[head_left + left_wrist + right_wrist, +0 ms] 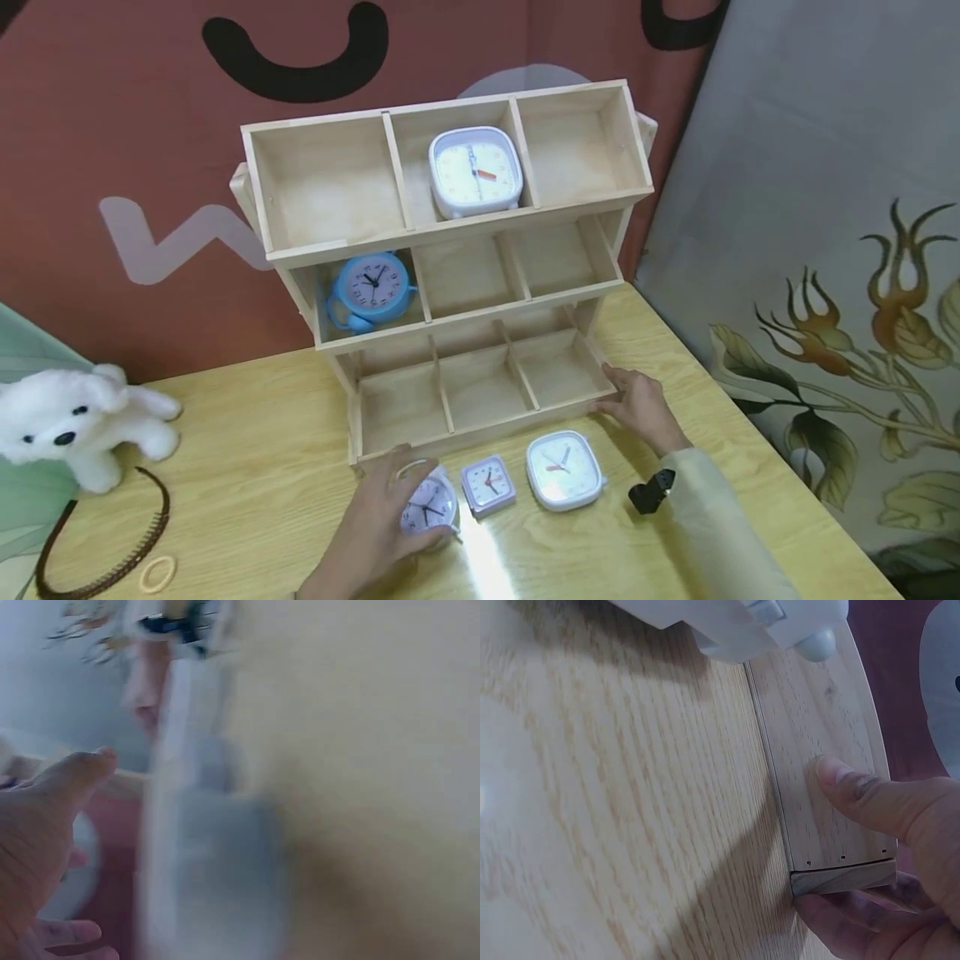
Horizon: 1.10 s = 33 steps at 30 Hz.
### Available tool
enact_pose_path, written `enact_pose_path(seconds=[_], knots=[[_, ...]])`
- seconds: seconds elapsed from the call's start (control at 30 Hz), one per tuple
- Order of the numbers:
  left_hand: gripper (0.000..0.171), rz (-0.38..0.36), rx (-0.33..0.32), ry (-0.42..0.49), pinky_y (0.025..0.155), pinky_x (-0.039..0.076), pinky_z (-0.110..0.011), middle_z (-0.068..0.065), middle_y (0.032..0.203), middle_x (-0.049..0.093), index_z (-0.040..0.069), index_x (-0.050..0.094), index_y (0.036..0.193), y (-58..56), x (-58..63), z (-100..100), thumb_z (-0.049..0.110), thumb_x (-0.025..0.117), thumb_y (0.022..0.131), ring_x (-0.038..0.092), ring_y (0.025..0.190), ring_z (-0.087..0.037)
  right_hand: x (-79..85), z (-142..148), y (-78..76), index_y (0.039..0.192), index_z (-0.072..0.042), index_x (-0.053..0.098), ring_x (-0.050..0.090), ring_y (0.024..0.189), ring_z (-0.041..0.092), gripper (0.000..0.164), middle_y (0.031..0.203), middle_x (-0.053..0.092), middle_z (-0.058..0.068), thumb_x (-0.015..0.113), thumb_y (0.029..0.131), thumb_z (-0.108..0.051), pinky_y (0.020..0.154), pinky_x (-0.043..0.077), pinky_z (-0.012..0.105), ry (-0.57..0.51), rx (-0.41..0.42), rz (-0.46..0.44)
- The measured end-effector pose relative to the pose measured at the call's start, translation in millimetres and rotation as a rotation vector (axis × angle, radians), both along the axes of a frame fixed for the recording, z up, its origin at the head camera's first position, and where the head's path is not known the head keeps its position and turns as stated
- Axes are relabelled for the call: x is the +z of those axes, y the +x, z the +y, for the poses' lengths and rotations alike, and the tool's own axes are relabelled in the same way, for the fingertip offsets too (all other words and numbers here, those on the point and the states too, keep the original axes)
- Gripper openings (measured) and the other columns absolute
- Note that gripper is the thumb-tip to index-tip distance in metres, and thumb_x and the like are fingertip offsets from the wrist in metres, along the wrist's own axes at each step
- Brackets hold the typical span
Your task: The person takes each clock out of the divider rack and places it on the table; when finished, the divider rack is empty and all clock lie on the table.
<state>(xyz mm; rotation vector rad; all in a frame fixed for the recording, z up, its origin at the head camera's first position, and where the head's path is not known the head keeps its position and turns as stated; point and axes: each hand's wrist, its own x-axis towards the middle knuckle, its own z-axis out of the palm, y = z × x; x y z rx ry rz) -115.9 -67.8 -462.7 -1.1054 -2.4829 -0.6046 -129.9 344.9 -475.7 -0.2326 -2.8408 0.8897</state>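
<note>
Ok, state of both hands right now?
Left hand: open, over the round clock, not gripping it.
Right hand: holding the wooden shelf by its lower right corner.

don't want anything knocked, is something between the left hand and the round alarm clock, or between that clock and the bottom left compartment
Nothing visible separates the left hand from the round alarm clock. Before the bottom left compartment stand the front board and part of that hand. The small square clock sits off to the right.

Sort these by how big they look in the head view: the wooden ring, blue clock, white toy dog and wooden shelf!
1. Wooden shelf
2. White toy dog
3. Blue clock
4. Wooden ring
</note>
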Motion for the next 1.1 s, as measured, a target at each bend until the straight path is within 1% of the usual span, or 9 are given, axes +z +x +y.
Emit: enact_pose_path(seconds=[0.13, 0.3, 0.37, 0.47, 0.63, 0.73, 0.83, 1.0, 1.1], knots=[[0.065, 0.048, -0.040, 0.094, 0.091, 0.052, -0.053, -0.021, 0.138, 0.046, 0.018, 0.060, 0.130, -22.9, 48.0, -3, 0.048, 0.077, 0.075, 0.049, 0.124, -0.038, 1.1, 6, 4.9, 0.137, 0.005, 0.048, 0.053, 0.122, 0.044, 0.075, 0.136, 0.052, 0.027, 0.081, 0.076, -0.022, 0.095, 0.048, 0.054, -0.011, 0.003, -0.001], [0.064, 0.128, -0.031, 0.145, 0.095, 0.047, -0.059, -0.028, 0.141, 0.041, 0.014, 0.058, 0.132, -67.4, 109.5, 6, 0.028, 0.082, 0.075, 0.043, 0.126, -0.044, 4.1, 16, 12.7, 0.135, 0.006, 0.049, 0.053, 0.121, 0.045, 0.072, 0.135, 0.052, 0.026, 0.081, 0.076, -0.020, 0.091, 0.049, 0.056, 0.024, -0.011, 0.014], [0.062, 0.158, 0.000, 0.145, 0.093, 0.048, -0.059, -0.029, 0.139, 0.042, 0.013, 0.058, 0.131, -85.6, 128.1, 13, 0.024, 0.082, 0.075, 0.045, 0.123, -0.046, 4.6, 17, 12.8, 0.135, 0.006, 0.049, 0.053, 0.120, 0.046, 0.072, 0.134, 0.053, 0.027, 0.082, 0.076, -0.020, 0.092, 0.048, 0.057, 0.040, -0.010, 0.020], [0.054, 0.161, 0.039, 0.119, 0.092, 0.046, -0.059, -0.029, 0.136, 0.044, 0.013, 0.059, 0.129, -110.1, 147.7, 25, 0.023, 0.078, 0.079, 0.047, 0.119, -0.047, 3.3, 14, 10.3, 0.135, 0.006, 0.049, 0.052, 0.120, 0.047, 0.073, 0.134, 0.053, 0.026, 0.082, 0.075, -0.020, 0.093, 0.046, 0.058, 0.041, -0.008, 0.021], [0.050, 0.038, 0.113, 0.025, 0.097, 0.041, -0.062, -0.029, 0.137, 0.045, 0.011, 0.059, 0.130, -138.8, 162.7, 40, 0.019, 0.071, 0.082, 0.044, 0.124, -0.047, -2.2, 6, 4.4, 0.136, 0.007, 0.047, 0.057, 0.116, 0.044, 0.076, 0.135, 0.052, 0.024, 0.082, 0.075, -0.021, 0.087, 0.052, 0.052, 0.013, 0.011, 0.009], [0.058, -0.065, 0.199, -0.036, 0.089, 0.045, -0.067, -0.032, 0.135, 0.044, 0.014, 0.054, 0.137, -146.7, 167.1, 45, 0.021, 0.069, 0.082, 0.042, 0.124, -0.052, -3.3, 3, 3.1, 0.138, 0.006, 0.046, 0.055, 0.119, 0.044, 0.077, 0.137, 0.051, 0.024, 0.082, 0.076, -0.023, 0.087, 0.052, 0.052, 0.008, 0.014, -0.015], [0.064, -0.119, 0.268, -0.048, 0.081, 0.046, -0.071, -0.034, 0.131, 0.045, 0.016, 0.049, 0.141, -150.0, 170.2, 50, 0.023, 0.071, 0.081, 0.043, 0.118, -0.057, -2.4, 2, 3.0, 0.138, 0.005, 0.046, 0.052, 0.122, 0.045, 0.077, 0.137, 0.050, 0.025, 0.082, 0.076, -0.024, 0.090, 0.050, 0.054, 0.027, 0.003, -0.020], [0.076, -0.092, 0.378, -0.050, 0.071, 0.052, -0.065, -0.043, 0.131, 0.038, 0.015, 0.045, 0.143, -148.8, 170.1, 52, 0.028, 0.079, 0.077, 0.041, 0.114, -0.064, 0.2, -2, 1.1, 0.137, 0.007, 0.046, 0.050, 0.123, 0.046, 0.075, 0.136, 0.051, 0.026, 0.081, 0.076, -0.021, 0.091, 0.049, 0.056, 0.039, 0.010, -0.007], [0.081, -0.088, 0.409, -0.052, 0.066, 0.055, -0.062, -0.045, 0.130, 0.036, 0.017, 0.043, 0.145, -148.1, 169.6, 53, 0.031, 0.081, 0.075, 0.041, 0.115, -0.062, 0.9, -3, 0.9, 0.137, 0.007, 0.046, 0.050, 0.122, 0.047, 0.075, 0.136, 0.051, 0.027, 0.081, 0.076, -0.020, 0.092, 0.048, 0.057, 0.037, 0.004, -0.012]])
